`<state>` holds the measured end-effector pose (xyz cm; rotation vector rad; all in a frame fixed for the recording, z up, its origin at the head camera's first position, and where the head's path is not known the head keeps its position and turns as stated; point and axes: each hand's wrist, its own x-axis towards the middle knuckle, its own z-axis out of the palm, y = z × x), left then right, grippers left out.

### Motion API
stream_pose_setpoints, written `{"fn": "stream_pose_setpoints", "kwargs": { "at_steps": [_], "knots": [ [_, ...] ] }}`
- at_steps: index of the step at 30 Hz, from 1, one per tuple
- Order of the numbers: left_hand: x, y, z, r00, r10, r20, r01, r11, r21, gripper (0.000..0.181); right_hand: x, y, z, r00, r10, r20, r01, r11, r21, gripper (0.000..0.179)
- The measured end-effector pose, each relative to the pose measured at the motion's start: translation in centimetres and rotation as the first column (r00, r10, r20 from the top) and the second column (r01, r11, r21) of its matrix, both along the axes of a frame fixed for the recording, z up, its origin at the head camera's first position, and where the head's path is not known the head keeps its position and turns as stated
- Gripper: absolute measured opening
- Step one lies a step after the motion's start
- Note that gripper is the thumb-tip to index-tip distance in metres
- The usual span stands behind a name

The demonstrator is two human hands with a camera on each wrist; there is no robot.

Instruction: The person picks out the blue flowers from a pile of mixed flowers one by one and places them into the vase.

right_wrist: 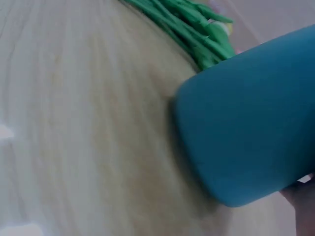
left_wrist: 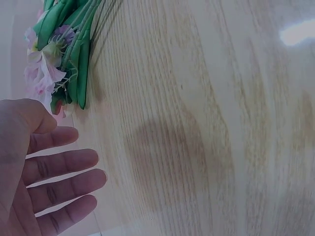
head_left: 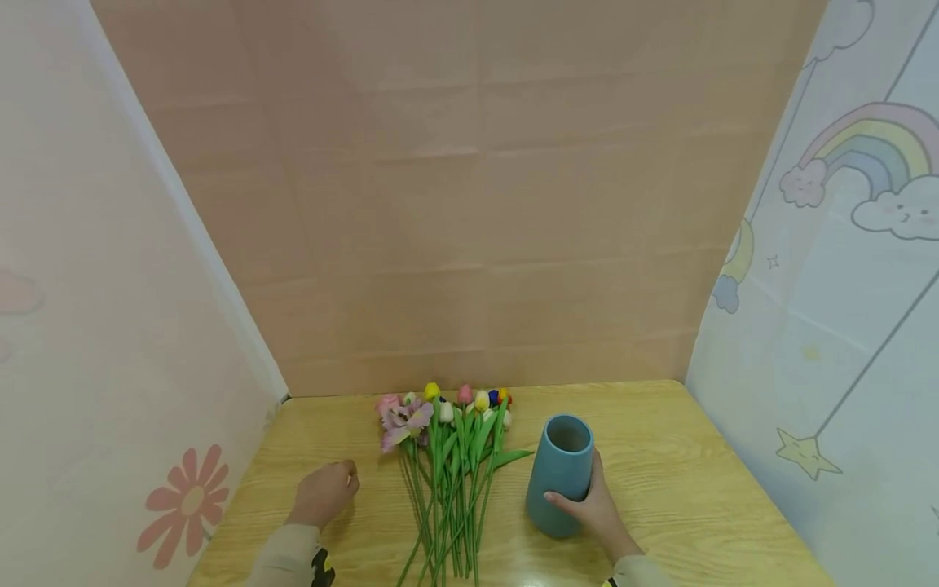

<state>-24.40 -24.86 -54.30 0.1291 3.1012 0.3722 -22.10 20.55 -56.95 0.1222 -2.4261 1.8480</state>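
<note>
A blue tapered vase with an open round top stands at the right of the table. My right hand grips it from the right, the thumb across its front and the fingers behind, mostly hidden. In the right wrist view, the smooth lower body of the vase fills the right side. My left hand hovers over the table with nothing in it. In the left wrist view its fingers are loosely bent and spread. Between the hands lies a bunch of artificial flowers, nearer the left hand.
The flowers include a lilac bloom and several tulips in pink, yellow, white and blue, stems toward me. Under everything is a wood-grain table. A brown backdrop closes the far side, with printed white panels at left and right.
</note>
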Motion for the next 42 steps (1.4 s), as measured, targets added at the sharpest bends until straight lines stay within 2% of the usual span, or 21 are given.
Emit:
{"fn": "stream_pose_setpoints", "kwargs": {
  "at_steps": [4,10,14,19,22,27,32,35,37,42],
  "knots": [
    [0.1,-0.1,-0.2,1.0,-0.011,-0.002,0.011,1.0,-0.004,0.013,-0.2,-0.7,-1.0,0.997,-0.073,0.016,0.073,0.997,-0.035,0.102],
    [0.1,-0.2,-0.6,1.0,0.006,0.016,-0.006,1.0,-0.002,0.013,-0.1,-1.4,-1.2,0.995,-0.094,-0.023,0.093,0.995,-0.037,0.098],
    [0.3,-0.1,-0.6,1.0,-0.001,0.016,0.0,1.0,0.013,0.013,0.7,-2.3,-1.3,0.996,-0.089,-0.033,0.087,0.995,-0.039,0.094],
    [0.5,0.2,-0.8,1.0,0.004,0.015,-0.005,1.0,0.026,0.013,1.6,-3.5,-1.4,0.999,-0.054,0.001,0.054,0.996,-0.072,0.092],
    [0.4,0.8,-0.7,1.0,-0.014,-0.007,0.014,0.999,0.031,0.011,1.9,-4.0,-1.3,0.999,-0.049,0.004,0.049,0.994,-0.098,0.09],
    [0.7,3.3,-0.5,0.997,-0.054,-0.051,0.057,0.996,0.067,0.012,1.9,-4.2,-1.2,0.999,-0.049,0.003,0.049,0.993,-0.104,0.088],
    [1.3,7.4,-0.8,0.995,-0.052,-0.082,0.064,0.986,0.151,0.011,2.1,-4.3,-1.1,0.999,-0.046,0.001,0.046,0.994,-0.098,0.089],
    [1.8,9.8,-1.3,0.996,-0.048,-0.075,0.064,0.974,0.217,0.009,2.1,-4.2,-1.1,0.999,-0.048,0.001,0.048,0.994,-0.097,0.09],
    [2.1,11.1,-1.8,0.998,-0.046,-0.053,0.057,0.968,0.243,0.015,2.1,-4.3,-1.2,0.999,-0.051,0.001,0.051,0.994,-0.093,0.09],
    [2.4,13.0,-3.1,0.999,-0.028,-0.031,0.035,0.968,0.248,0.025,2.0,-4.4,-1.2,0.998,-0.061,-0.005,0.06,0.995,-0.082,0.091]
  ]
}}
